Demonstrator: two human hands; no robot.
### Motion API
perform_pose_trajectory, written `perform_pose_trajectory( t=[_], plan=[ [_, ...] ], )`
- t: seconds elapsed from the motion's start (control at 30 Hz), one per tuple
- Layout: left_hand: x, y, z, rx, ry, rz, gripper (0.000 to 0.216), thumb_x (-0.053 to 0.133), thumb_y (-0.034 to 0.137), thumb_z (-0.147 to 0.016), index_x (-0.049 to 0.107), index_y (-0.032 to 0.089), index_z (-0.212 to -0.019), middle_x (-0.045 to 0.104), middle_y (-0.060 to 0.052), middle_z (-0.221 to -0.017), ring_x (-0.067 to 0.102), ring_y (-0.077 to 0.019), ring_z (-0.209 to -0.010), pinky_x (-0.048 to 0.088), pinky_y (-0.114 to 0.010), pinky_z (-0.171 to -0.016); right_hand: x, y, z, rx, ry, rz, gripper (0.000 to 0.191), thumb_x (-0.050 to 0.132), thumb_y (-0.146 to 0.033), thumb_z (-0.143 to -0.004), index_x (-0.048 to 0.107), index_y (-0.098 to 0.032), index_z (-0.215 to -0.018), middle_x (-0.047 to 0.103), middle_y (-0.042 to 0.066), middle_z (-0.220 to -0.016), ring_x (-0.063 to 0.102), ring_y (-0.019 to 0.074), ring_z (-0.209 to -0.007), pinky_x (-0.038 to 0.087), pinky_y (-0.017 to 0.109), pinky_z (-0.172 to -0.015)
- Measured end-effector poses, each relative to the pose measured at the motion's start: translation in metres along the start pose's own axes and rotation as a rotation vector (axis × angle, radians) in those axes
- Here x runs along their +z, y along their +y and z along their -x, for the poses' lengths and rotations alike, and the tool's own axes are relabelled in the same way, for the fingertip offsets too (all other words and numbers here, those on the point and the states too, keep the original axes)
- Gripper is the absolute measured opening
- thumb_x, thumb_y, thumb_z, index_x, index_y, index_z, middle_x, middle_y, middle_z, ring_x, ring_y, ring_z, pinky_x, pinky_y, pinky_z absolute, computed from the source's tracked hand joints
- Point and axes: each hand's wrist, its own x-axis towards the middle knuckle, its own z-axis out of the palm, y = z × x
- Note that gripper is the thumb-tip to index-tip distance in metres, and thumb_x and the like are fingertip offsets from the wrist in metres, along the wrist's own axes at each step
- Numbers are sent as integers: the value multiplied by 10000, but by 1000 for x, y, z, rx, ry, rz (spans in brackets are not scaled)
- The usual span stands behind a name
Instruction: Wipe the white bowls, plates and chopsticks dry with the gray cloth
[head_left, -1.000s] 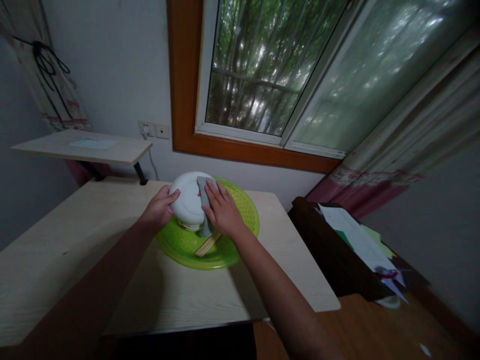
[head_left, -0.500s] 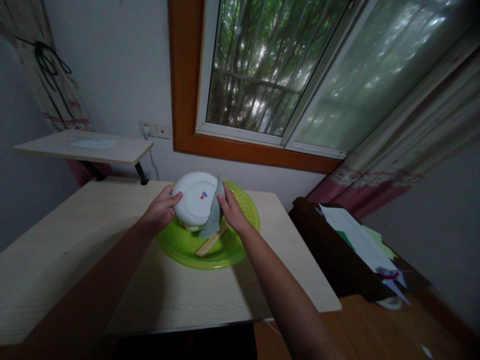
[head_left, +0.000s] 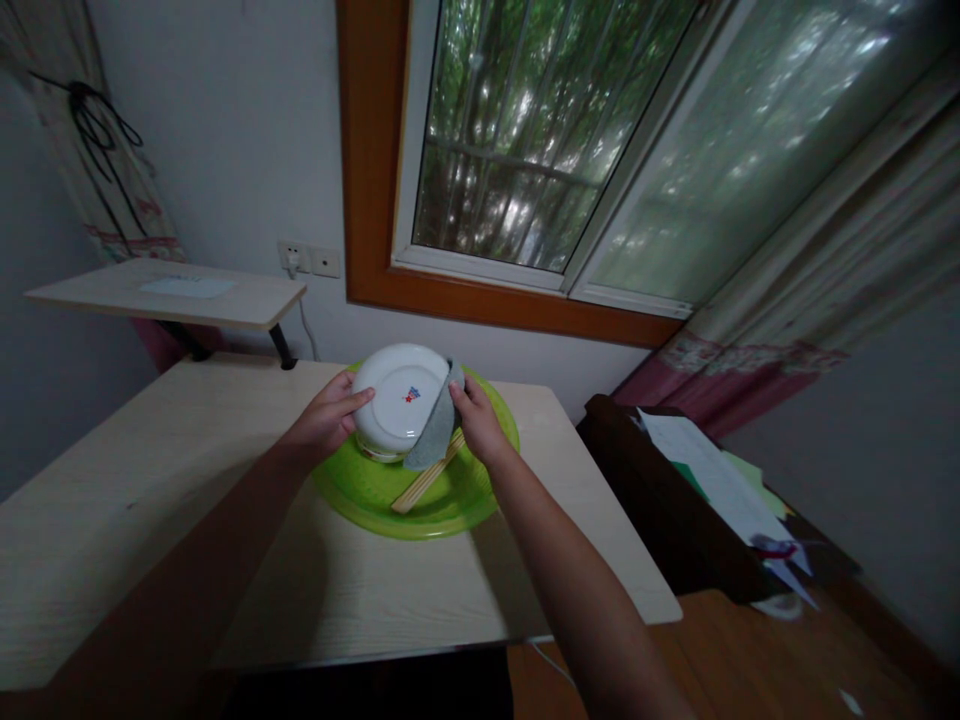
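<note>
A white bowl (head_left: 397, 400) is held tilted, its underside with a small red and blue mark facing me, over a round green basin (head_left: 465, 500). My left hand (head_left: 326, 420) grips the bowl's left rim. My right hand (head_left: 476, 425) pinches a grey cloth (head_left: 436, 435) against the bowl's right edge. Wooden chopsticks (head_left: 424, 485) lie in the basin just below the cloth.
The basin stands on a pale wooden table (head_left: 150, 500) under a window (head_left: 510, 140). A small raised shelf (head_left: 165, 293) with a sheet of paper is at the back left. A dark cabinet (head_left: 675, 500) with papers stands to the right, beside a curtain (head_left: 810, 300).
My right hand slid with the cloth from the middle of the bowl's underside to its right edge, uncovering the mark. The bowl tipped up a little more.
</note>
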Motion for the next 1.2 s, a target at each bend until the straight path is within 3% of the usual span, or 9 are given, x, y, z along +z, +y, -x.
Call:
perform_pose_trajectory(
  t=[0.2,0.37,0.77,1.0,1.2],
  plan=[
    [1,-9,-4,56,-26,-194,457,845,253,-641,527,182,-962,676,-34,-934,653,-198,-839,516,-297,-730,-1,7,-2,27,53,-53,539,479,-612,-926,628,-226,-1272,744,50,-1087,671,257,-1053,552,434,-918],
    [1,-17,-8,76,-42,-460,623,883,264,-551,594,200,-1099,677,-60,-1059,638,-271,-982,516,-352,-815,-1,9,-2,52,67,-77,516,491,-618,-913,660,-219,-1193,745,46,-1099,687,238,-1003,568,394,-864],
    [8,-11,-1,134,-53,-816,610,872,405,-541,655,193,-1070,696,-57,-970,651,-283,-893,515,-358,-774,-2,6,-2,64,56,-30,428,501,-593,-910,688,-242,-1070,748,26,-1015,684,223,-912,568,370,-817],
    [8,-14,-1,145,-72,-834,555,874,371,-525,681,226,-1025,700,-42,-936,630,-280,-840,475,-349,-755,1,-7,2,49,41,-3,380,537,-567,-885,693,-231,-970,721,10,-895,653,207,-837,551,340,-782],
    [4,-17,0,138,-153,-901,578,858,403,-574,667,222,-1088,701,-49,-975,638,-278,-856,472,-342,-742,0,-6,2,11,57,71,383,508,-543,-913,649,-216,-1054,697,44,-1023,635,215,-952,519,355,-873]
  ],
)
